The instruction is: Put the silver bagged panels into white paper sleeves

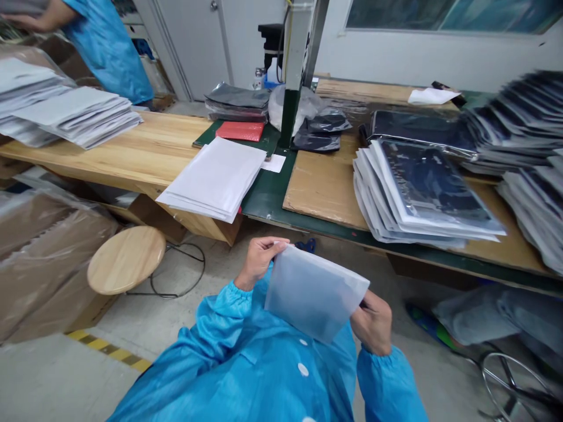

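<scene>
In front of my body I hold a translucent, whitish plastic sleeve (314,293), tilted, with a white edge along its top. My left hand (260,261) pinches its upper left corner between thumb and fingers. At the right side, my right hand (373,322) grips the sleeve, with its fingers partly hidden behind it. Beyond my hands, a short stack of white sheets or envelopes (220,176) lies at the wooden table's edge. To the right stands a thick pile of white packets with dark panels in clear film (426,181).
More white packets (83,114) lie on the wooden table (171,135) at left. A red pouch (240,130) rests by a green post (290,117). A round stool (126,259) and wrapped cartons (39,258) stand on the floor. A co-worker in blue (109,53) is at upper left.
</scene>
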{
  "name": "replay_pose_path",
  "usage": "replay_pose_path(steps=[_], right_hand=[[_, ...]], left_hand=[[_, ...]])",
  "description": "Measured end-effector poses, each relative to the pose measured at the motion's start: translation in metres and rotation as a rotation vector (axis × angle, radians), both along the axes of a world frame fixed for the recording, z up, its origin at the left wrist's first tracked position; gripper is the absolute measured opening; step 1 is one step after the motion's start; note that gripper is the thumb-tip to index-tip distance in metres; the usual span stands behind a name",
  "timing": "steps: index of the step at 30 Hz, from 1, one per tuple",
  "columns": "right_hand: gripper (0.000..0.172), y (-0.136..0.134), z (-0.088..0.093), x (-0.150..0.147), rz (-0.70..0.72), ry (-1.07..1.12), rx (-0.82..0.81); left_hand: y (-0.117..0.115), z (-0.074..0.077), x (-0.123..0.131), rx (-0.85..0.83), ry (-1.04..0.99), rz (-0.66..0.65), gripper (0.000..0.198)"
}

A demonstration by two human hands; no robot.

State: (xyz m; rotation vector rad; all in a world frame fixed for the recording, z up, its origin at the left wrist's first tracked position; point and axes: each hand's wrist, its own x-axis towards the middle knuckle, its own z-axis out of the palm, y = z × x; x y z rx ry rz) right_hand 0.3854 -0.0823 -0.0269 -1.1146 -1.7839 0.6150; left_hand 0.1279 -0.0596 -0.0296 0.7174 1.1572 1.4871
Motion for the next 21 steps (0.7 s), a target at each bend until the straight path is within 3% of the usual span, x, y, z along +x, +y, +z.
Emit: replay_pose_path(steps=[3, 6, 10, 12, 15, 18, 21], right_hand=[[0.017, 0.001, 0.003, 0.002, 0.054, -0.024, 0.028], [0.017, 0.000, 0.002, 0.002, 0.053, -0.039, 0.026], [0.017, -0.006, -0.008, -0.003, -0.125, -0.008, -0.064], [0.020, -0.008, -0.015, -0.006, -0.251, 0.092, -0.138], [0.032, -0.008, -0.022, -0.009, -0.357, 0.259, -0.256], [0.048, -0.005, -0.027, -0.006, -0.195, 0.367, -0.400], [0.064, -0.004, -0.028, -0.003, 0.075, 0.363, -0.523]], left_hand=[[0.001, 0.000, 0.011, -0.026, -0.032, 0.096, 0.042], [0.001, 0.003, 0.016, -0.015, 0.005, 0.099, 0.042], [-0.003, 0.000, 0.011, 0.039, 0.094, -0.125, 0.054], [-0.007, -0.010, 0.006, -0.009, 0.099, -0.296, 0.059], [-0.014, -0.033, 0.003, -0.153, 0.099, -0.473, 0.046], [-0.019, -0.049, 0.006, -0.232, 0.041, -0.382, 0.049], [-0.016, -0.048, 0.010, -0.209, -0.064, -0.191, 0.053]])
